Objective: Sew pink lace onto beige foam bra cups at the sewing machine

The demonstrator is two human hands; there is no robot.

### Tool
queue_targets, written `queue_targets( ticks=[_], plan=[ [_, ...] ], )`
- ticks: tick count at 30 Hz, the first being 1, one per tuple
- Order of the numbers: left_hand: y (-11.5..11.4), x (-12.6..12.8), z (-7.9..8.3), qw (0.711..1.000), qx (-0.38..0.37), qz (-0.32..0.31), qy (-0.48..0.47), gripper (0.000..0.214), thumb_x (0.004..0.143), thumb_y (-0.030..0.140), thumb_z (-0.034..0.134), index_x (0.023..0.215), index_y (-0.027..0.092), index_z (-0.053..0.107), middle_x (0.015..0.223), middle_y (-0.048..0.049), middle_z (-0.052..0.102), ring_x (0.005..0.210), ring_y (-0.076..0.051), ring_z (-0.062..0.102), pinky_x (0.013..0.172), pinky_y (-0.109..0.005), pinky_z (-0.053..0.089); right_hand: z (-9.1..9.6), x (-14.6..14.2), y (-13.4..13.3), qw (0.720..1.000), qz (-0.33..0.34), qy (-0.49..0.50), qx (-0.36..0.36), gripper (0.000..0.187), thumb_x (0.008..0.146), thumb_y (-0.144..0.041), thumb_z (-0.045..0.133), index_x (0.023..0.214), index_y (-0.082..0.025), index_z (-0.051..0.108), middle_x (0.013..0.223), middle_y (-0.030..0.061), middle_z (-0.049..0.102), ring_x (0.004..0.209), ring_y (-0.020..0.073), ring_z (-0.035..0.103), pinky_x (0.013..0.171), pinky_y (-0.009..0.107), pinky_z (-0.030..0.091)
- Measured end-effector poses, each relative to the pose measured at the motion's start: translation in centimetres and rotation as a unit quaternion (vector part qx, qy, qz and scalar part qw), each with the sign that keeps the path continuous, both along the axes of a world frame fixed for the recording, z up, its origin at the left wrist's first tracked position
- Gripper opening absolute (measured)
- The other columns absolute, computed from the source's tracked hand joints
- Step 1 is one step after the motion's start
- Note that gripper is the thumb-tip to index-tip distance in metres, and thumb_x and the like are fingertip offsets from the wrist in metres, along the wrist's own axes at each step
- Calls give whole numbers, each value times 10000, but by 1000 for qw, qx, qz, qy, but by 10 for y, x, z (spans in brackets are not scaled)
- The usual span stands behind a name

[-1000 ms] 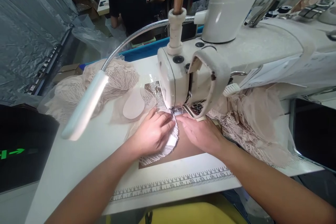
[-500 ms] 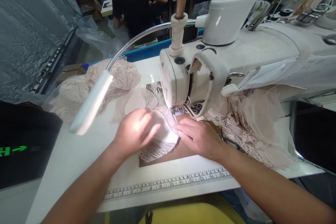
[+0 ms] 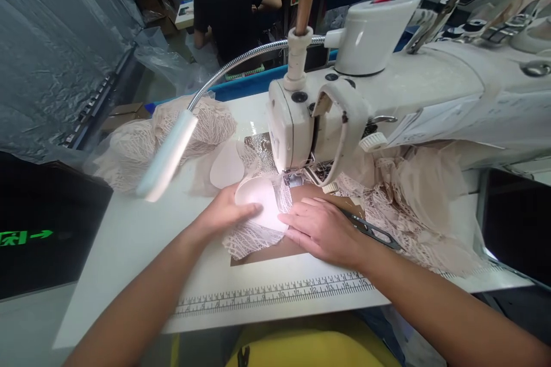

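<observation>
A pale foam cup (image 3: 260, 200) backed with beige lace (image 3: 247, 238) lies on the sewing table just in front of the needle of the white sewing machine (image 3: 387, 97). My left hand (image 3: 221, 215) grips the cup's left edge, with fingers curled under it. On the right edge of the cup and lace my right hand (image 3: 322, 229) lies flat, fingers stretched out and pressing down. A second foam cup (image 3: 227, 167) lies further back on the table.
A gooseneck lamp (image 3: 167, 152) hangs over the table's left. Heaps of beige lace (image 3: 142, 143) lie at back left, and more lace (image 3: 413, 206) lies right of the needle. Dark snips (image 3: 372, 230) rest by my right wrist. A ruler strip (image 3: 275, 293) runs along the front edge. A person in black (image 3: 230, 6) works behind.
My left hand has left the top of the piece and now grips its left edge, showing the pale cup. The piece and my right hand have slid back from the needle.
</observation>
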State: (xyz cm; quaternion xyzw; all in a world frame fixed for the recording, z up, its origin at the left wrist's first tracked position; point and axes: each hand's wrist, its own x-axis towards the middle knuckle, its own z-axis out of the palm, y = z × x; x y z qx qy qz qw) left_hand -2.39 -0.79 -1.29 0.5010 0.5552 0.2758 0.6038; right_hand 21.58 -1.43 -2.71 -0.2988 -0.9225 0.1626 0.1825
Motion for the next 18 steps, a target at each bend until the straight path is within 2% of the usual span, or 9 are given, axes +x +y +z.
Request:
queue_targets(
  ticks=[2,6,11,14,16,18],
  plan=[
    [2,1,3,999,-16,-44,1,472,688,407,755,1045,115,649,920,-80,686,860,-222,635,768,-315,499,1,0,0,1000,-11,-1,15,261,912,-282,481,1039,-163,675,785,43,610,746,173,479,685,302,353],
    [4,-3,8,994,22,-81,69,435,735,446,707,1029,128,662,891,-59,683,845,-215,623,756,-304,481,1,0,1,999,-27,-4,28,260,902,-288,503,1046,-164,681,760,38,596,735,174,471,674,298,356],
    [4,-1,7,985,65,-99,122,339,787,424,643,980,146,642,879,-39,670,827,-197,613,727,-279,460,0,0,1,1000,-16,-15,18,255,894,-306,522,1045,-175,680,789,43,601,739,172,466,692,300,364],
    [0,1,9,974,68,-97,191,280,799,406,610,922,155,619,826,-27,658,767,-187,612,655,-263,450,-1,-1,1,1000,-17,-17,15,258,901,-301,512,1052,-174,677,788,44,601,739,170,464,688,296,360],
    [-4,0,16,948,88,-114,284,282,804,421,591,905,159,601,762,-20,638,699,-188,599,598,-268,435,-2,-1,0,1000,-21,-20,11,256,902,-302,513,1057,-179,676,799,44,605,739,168,463,687,296,355],
    [-9,-2,26,891,145,-117,413,325,796,457,592,914,154,586,723,-26,615,654,-202,575,564,-290,420,-2,-1,0,999,-24,-24,8,255,900,-314,520,1057,-185,675,819,46,611,742,169,463,687,299,348]
  ],
)
